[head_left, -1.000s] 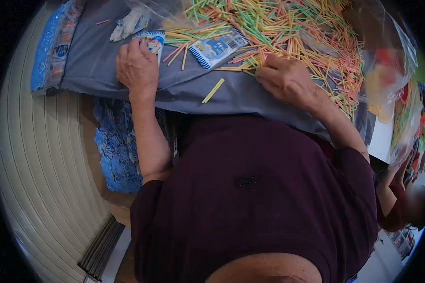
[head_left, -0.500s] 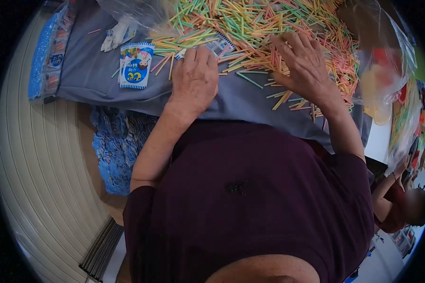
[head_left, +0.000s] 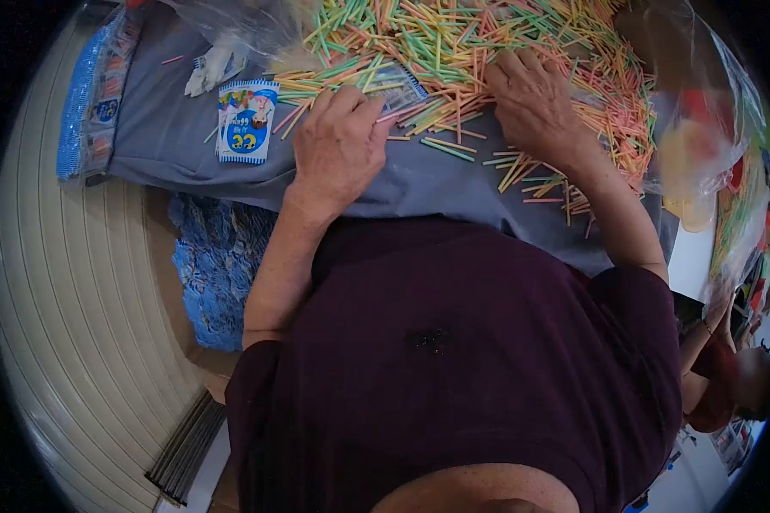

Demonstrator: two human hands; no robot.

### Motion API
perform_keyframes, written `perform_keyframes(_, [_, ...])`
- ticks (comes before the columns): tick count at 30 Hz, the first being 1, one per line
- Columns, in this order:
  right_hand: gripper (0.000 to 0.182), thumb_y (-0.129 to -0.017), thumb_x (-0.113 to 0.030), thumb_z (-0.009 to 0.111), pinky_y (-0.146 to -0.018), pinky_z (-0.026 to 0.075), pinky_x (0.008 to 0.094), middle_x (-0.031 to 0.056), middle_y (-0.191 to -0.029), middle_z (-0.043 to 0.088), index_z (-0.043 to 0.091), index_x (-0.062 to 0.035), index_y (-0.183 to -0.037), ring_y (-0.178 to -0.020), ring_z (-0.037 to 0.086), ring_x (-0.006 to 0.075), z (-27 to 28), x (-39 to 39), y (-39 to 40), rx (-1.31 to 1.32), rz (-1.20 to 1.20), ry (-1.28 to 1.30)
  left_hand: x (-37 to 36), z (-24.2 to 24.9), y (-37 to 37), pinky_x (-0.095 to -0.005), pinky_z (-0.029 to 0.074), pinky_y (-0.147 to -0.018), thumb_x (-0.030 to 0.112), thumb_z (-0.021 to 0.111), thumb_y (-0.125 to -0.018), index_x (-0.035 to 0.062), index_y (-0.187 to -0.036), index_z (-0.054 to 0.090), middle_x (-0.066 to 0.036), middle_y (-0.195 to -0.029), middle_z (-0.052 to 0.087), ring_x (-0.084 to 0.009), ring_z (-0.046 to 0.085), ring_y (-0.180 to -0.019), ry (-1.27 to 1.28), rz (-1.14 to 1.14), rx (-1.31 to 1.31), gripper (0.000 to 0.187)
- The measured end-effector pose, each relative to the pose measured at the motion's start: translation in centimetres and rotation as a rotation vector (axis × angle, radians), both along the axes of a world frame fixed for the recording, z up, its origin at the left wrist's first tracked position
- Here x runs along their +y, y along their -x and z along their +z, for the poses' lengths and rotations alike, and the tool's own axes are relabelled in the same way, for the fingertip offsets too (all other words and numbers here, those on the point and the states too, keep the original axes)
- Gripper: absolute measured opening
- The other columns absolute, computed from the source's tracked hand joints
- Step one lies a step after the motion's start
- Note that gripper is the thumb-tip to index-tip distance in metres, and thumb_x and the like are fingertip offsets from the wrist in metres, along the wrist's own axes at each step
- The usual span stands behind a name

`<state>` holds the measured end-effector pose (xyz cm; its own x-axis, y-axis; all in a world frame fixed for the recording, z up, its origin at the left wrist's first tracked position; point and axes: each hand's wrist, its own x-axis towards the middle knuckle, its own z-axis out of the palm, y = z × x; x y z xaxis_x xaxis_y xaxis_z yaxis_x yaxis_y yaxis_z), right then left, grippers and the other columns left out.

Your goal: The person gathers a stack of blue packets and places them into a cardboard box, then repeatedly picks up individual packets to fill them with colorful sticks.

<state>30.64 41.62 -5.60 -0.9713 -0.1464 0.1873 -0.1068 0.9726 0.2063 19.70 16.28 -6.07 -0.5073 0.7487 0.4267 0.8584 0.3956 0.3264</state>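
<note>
Thin pastel sticks (head_left: pixel 453 43) in pink, green and yellow lie heaped at the top of the grey cloth. My left hand (head_left: pixel 340 145) is closed at the near left edge of the heap, with the end of a pink stick showing at its fingers. Just right of it a clear packet with a blue edge (head_left: pixel 400 89) lies among the sticks. My right hand (head_left: pixel 535 103) rests on the heap with fingers bent down; their tips are hidden. Printed blue and white packets (head_left: pixel 246 124) overlap one another left of my left hand.
A strip of blue packaging (head_left: pixel 90 120) lies along the cloth's (head_left: pixel 180 145) left edge. Clear plastic bags (head_left: pixel 701 103) stand at the right, and crumpled white wrappers (head_left: pixel 214 70) lie upper left. Another person (head_left: pixel 719 376) is at the far right. Blue patterned material (head_left: pixel 222 274) sits below the cloth.
My left hand has shifted slightly left and its fingers have drawn in by a pink stick. My right hand has moved a little up and left, its fingers now closer together.
</note>
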Motion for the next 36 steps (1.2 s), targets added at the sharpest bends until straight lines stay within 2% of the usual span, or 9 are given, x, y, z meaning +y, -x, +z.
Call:
perform_keyframes(4, [0.029, -0.082, -0.002, 0.053, -0.092, 0.045, 0.0450, 0.0175, -0.105, 0.056, 0.056, -0.0002, -0.111, -0.101, 0.057, 0.0346, 1.0, 2.8, -0.4, -0.052, -0.020, 0.355, -0.5, 0.0, 1.2, -0.0392, 0.050, -0.068, 0.007, 0.074, -0.079, 0.0017, -0.099, 0.071, -0.009, -0.084, 0.063, -0.0284, 0.062, -0.078, -0.059, 0.043, -0.441, 0.020])
perform_keyframes(8, [0.023, -0.099, -0.020, 0.058, -0.065, 0.046, 0.0387, 0.0193, -0.081, 0.062, 0.059, -0.0063, -0.117, -0.071, 0.061, 0.0332, 0.2, 6.4, -0.3, 0.184, -0.208, 0.978, 0.3, -1.7, 1.0, -0.0390, 0.050, -0.068, 0.005, 0.073, -0.080, 0.0029, -0.095, 0.072, -0.008, -0.084, 0.063, -0.0280, 0.062, -0.079, -0.240, 0.049, -0.256, 0.016])
perform_keyframes(11, [0.029, -0.102, -0.019, 0.051, -0.080, 0.054, 0.0303, 0.0046, -0.104, 0.063, 0.055, -0.0030, -0.126, -0.091, 0.064, 0.0118, 0.9, 6.5, 1.3, 0.215, -0.489, 1.417, 0.9, -2.2, 0.3, -0.0385, 0.050, -0.062, 0.007, 0.066, -0.082, 0.0062, -0.078, 0.066, -0.006, -0.077, 0.058, -0.0278, 0.061, -0.077, -0.193, 0.029, 0.151, 0.004])
perform_keyframes(15, [0.030, -0.101, -0.020, 0.056, -0.076, 0.055, 0.0288, 0.0040, -0.100, 0.064, 0.055, -0.0045, -0.127, -0.088, 0.064, 0.0096, 1.7, 7.3, 2.9, 0.053, -0.394, 1.035, 0.3, -0.7, -0.9, -0.0384, 0.050, -0.062, 0.006, 0.067, -0.082, 0.0069, -0.074, 0.063, -0.006, -0.076, 0.058, -0.0275, 0.061, -0.077, -0.082, 0.030, 0.070, 0.008])
perform_keyframes(20, [0.027, -0.096, -0.019, 0.061, -0.065, 0.048, 0.0408, 0.0187, -0.079, 0.064, 0.063, -0.0103, -0.121, -0.071, 0.064, 0.0328, 1.6, 6.4, 4.3, -0.071, -0.014, 0.923, -0.3, -0.6, 0.8, -0.0386, 0.049, -0.062, 0.005, 0.066, -0.083, 0.0068, -0.074, 0.063, -0.006, -0.078, 0.058, -0.0275, 0.061, -0.077, -0.233, 0.062, -0.313, 0.010])
perform_keyframes(24, [0.045, -0.079, -0.005, 0.063, -0.071, 0.054, 0.0470, 0.0153, -0.081, 0.069, 0.068, -0.0165, -0.122, -0.078, 0.066, 0.0370, 2.4, 3.6, 3.4, -0.126, -0.063, 0.192, 0.0, -1.5, 0.8, -0.0384, 0.050, -0.063, 0.003, 0.066, -0.078, 0.0066, -0.078, 0.067, -0.006, -0.078, 0.058, -0.0286, 0.060, -0.078, -0.264, 0.044, -0.085, 0.003])
perform_keyframes(29, [0.053, -0.072, -0.002, 0.060, -0.072, 0.053, 0.0465, 0.0147, -0.094, 0.069, 0.069, -0.0170, -0.123, -0.084, 0.065, 0.0356, 1.8, 4.9, 3.9, -0.148, -0.118, 0.126, 0.3, -1.1, -0.7, -0.0388, 0.051, -0.068, 0.004, 0.073, -0.076, 0.0056, -0.087, 0.072, -0.005, -0.084, 0.063, -0.0277, 0.062, -0.080, -0.040, 0.083, 0.070, 0.011])
perform_keyframes(33, [0.058, -0.072, 0.000, 0.062, -0.071, 0.051, 0.0466, 0.0097, -0.096, 0.064, 0.068, -0.0173, -0.128, -0.085, 0.063, 0.0346, 1.6, 6.8, 4.2, 0.271, 0.091, 0.196, 0.1, -0.5, 0.0, -0.0390, 0.051, -0.067, 0.004, 0.070, -0.074, 0.0065, -0.084, 0.072, -0.006, -0.083, 0.060, -0.0274, 0.061, -0.082, -0.033, 0.110, 0.029, 0.011])
perform_keyframes(36, [0.047, -0.079, -0.002, 0.062, -0.072, 0.050, 0.0448, 0.0075, -0.092, 0.062, 0.067, -0.0143, -0.124, -0.084, 0.062, 0.0302, 1.6, 7.0, 4.6, 0.250, -0.120, 0.690, 0.3, 0.1, 1.0, -0.0387, 0.050, -0.067, 0.003, 0.068, -0.073, 0.0070, -0.082, 0.071, -0.007, -0.081, 0.058, -0.0269, 0.060, -0.083, -0.148, 0.062, 0.021, 0.011])
